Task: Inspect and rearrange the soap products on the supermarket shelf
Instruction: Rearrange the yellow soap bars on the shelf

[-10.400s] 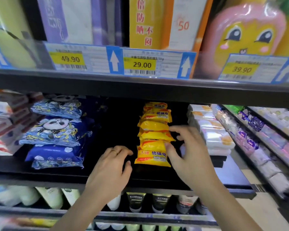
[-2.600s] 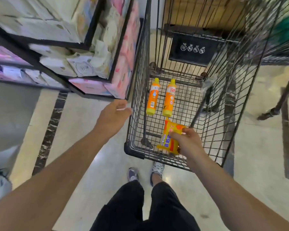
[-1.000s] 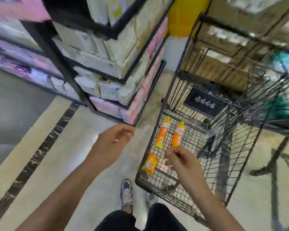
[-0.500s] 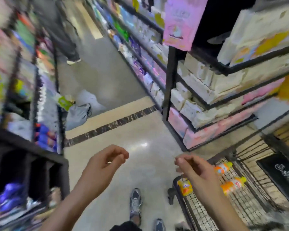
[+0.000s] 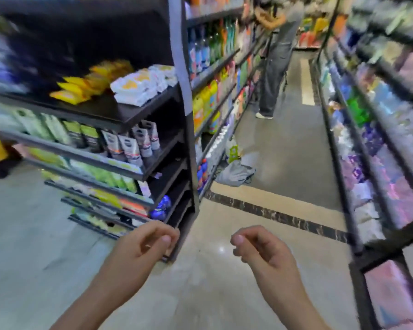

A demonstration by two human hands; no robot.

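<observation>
- Two hands are seen: left hand (image 5: 145, 244), right hand (image 5: 262, 246).
- One other person (image 5: 273, 55) is counted.
- One grey bag (image 5: 236, 172) is seen.
- Soap packs (image 5: 76, 89) are too blurred to be counted.

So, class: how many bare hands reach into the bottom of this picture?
2. The left hand hangs low, left of centre before the dark shelf; the right hand right of centre over the floor. Both hold nothing.

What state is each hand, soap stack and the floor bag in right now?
left hand: empty, fingers loosely curled
right hand: empty, fingers loosely curled
yellow soap packs: in a row on the shelf
white soap packs: stacked beside them
grey bag: slumped on the floor
</observation>
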